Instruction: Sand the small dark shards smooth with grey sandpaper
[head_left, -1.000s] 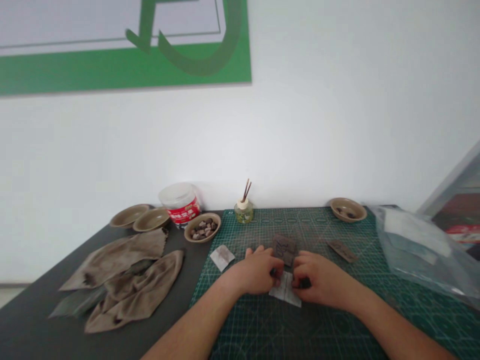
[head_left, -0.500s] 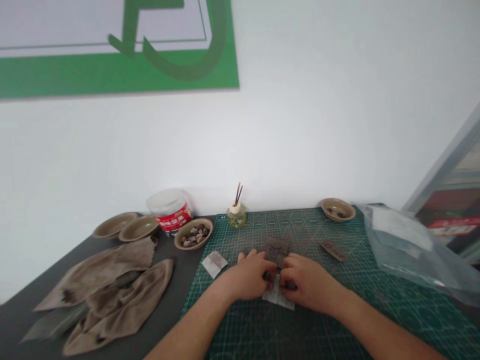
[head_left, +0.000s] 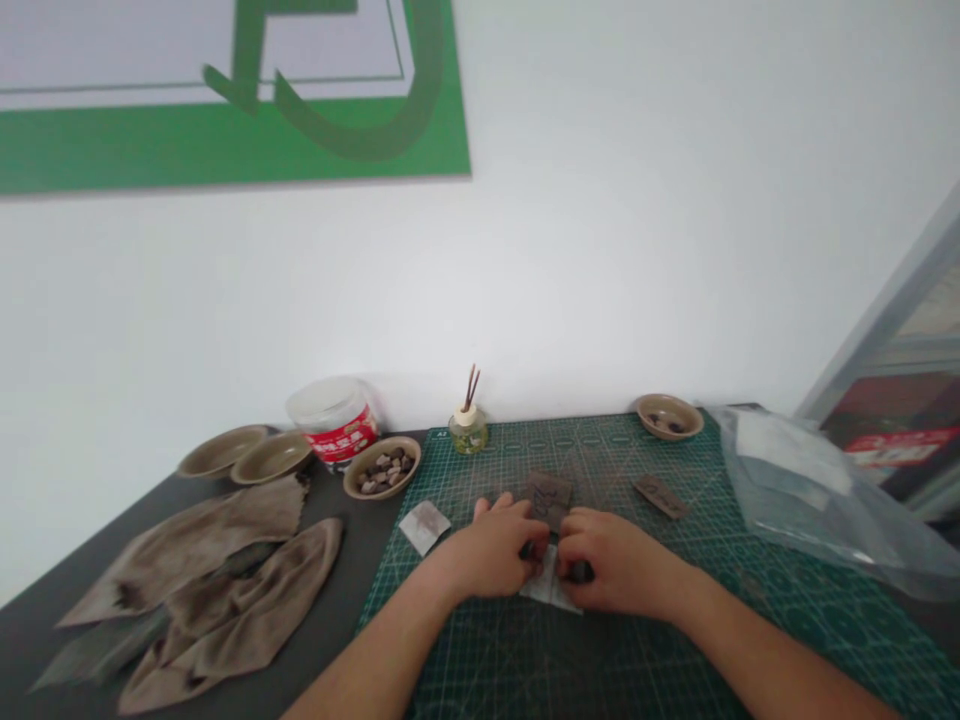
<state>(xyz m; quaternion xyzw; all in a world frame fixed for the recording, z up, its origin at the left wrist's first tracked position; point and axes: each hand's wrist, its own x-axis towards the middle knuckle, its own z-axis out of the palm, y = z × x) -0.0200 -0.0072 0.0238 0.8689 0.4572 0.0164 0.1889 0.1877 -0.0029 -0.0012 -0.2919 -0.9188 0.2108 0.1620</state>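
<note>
My left hand [head_left: 501, 547] and my right hand [head_left: 611, 558] are curled together over a small white paper slip [head_left: 550, 588] lying on the green cutting mat [head_left: 645, 640]. Both pinch small dark things against the paper, too small to name. A dark brown patterned piece [head_left: 550, 495] lies just beyond my fingers. A second brown strip [head_left: 661, 495] lies to the right, and a small white packet [head_left: 424, 525] to the left.
A bowl of small stones [head_left: 381, 467], two empty bowls [head_left: 247, 455], a red-labelled tub [head_left: 334, 420] and a reed diffuser [head_left: 468, 428] line the back. Stained brown cloths [head_left: 210, 580] lie left. Another bowl [head_left: 669, 416] and a clear plastic bag [head_left: 817, 490] sit right.
My view has turned a little to the right, so everything sits further left. Both hands stay closed over the paper slip, shifting only slightly.
</note>
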